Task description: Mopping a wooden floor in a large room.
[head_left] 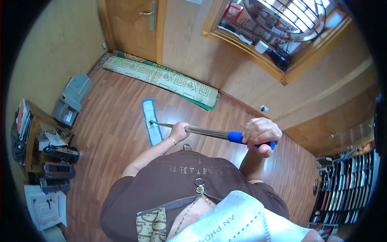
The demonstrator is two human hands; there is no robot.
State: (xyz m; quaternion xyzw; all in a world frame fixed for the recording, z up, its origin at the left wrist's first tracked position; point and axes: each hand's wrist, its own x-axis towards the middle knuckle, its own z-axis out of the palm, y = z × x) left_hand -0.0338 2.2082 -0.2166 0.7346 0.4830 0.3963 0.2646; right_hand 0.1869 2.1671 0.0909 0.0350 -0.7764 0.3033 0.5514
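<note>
A flat mop with a pale blue rectangular head [149, 117] lies on the wood-plank floor in front of me, a little to the left. Its metal pole [209, 132] slants up from the head toward my right side. My left hand [179, 132], a bracelet at its wrist, is closed round the lower part of the pole. Higher up, my right hand [261, 135] grips the blue handle end [235, 137].
A rolled-up patterned carpet [161, 78] lies along the far wall below a wooden door [132, 30]. Grey plastic boxes [72, 101] and a low shelf [35, 141] line the left. At the right stands a rack of dark, slim items [346, 185]. A window opening [278, 36] is set in the wall.
</note>
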